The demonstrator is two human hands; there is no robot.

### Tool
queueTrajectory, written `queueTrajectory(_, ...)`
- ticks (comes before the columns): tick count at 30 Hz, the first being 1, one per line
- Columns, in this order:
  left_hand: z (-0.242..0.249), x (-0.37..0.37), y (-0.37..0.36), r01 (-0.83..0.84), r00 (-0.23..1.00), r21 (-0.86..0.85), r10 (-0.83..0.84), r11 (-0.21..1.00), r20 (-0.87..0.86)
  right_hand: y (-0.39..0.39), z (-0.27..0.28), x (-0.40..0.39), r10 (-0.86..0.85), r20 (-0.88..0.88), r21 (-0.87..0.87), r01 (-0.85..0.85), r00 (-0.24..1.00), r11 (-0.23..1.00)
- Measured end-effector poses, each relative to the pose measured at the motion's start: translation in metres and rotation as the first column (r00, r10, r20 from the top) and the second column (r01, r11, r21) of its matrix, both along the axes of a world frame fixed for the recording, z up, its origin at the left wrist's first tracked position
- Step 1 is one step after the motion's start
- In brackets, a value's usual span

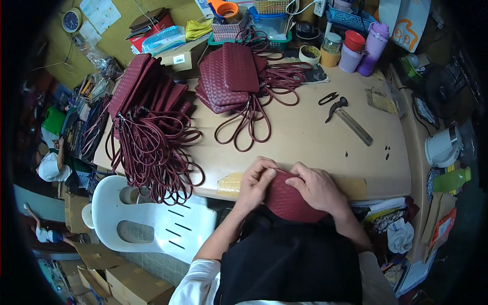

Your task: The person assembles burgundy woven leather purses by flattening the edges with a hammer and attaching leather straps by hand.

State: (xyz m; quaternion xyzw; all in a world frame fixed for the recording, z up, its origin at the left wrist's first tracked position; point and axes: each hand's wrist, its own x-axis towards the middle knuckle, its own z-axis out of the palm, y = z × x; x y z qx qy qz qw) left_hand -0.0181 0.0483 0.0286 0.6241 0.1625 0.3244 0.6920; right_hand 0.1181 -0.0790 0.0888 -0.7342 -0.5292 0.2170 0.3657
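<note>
At the tabletop's (305, 137) near edge, both hands clasp a maroon woven pouch (290, 201); the left hand (256, 180) pinches its upper rim, the right hand (317, 188) lies closed over its top, probably to steady it against the edge; its lower part is hidden behind dark clothing. Farther in lie pliers (351, 119) and small snips (328, 97); finished pouches with straps are stacked mid-table (229, 76) and along the left edge (145, 101), seemingly sorted; the far edge's clutter is hard to make out.
</note>
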Motion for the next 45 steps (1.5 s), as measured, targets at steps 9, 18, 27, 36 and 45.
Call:
queueTrajectory(9, -0.008, -0.049, 0.025, -0.199, 0.972, -0.201, 0.167, 0.959, -0.165, -0.044, -0.009, 0.031, -0.207, -0.28, 0.065, 0.234, 0.937, 0.97)
queueTrajectory(18, -0.032, -0.026, 0.04, -0.217, 0.892, 0.309, 0.317, 0.926, -0.323, -0.027, -0.043, 0.092, -0.263, -0.025, -0.113, 0.258, 0.965, 0.959)
queueTrajectory(27, 0.006, 0.014, -0.021, 0.499, 0.822, 0.811, 0.128, 0.306, -0.554, 0.007, -0.096, 0.183, -0.48, 0.735, 0.204, 0.518, 0.479, 0.831)
queueTrajectory(36, -0.017, 0.034, -0.016, 0.494, 0.83, 0.81, 0.104, 0.315, -0.547, -0.036, -0.05, 0.094, -0.39, -0.669, -0.126, 0.42, 0.633, 0.899)
queueTrajectory(45, -0.014, 0.025, -0.018, 0.508, 0.841, 0.804, 0.023, 0.308, -0.54, -0.008, 0.006, 0.078, -0.345, 0.136, 0.088, 0.336, 0.929, 0.938)
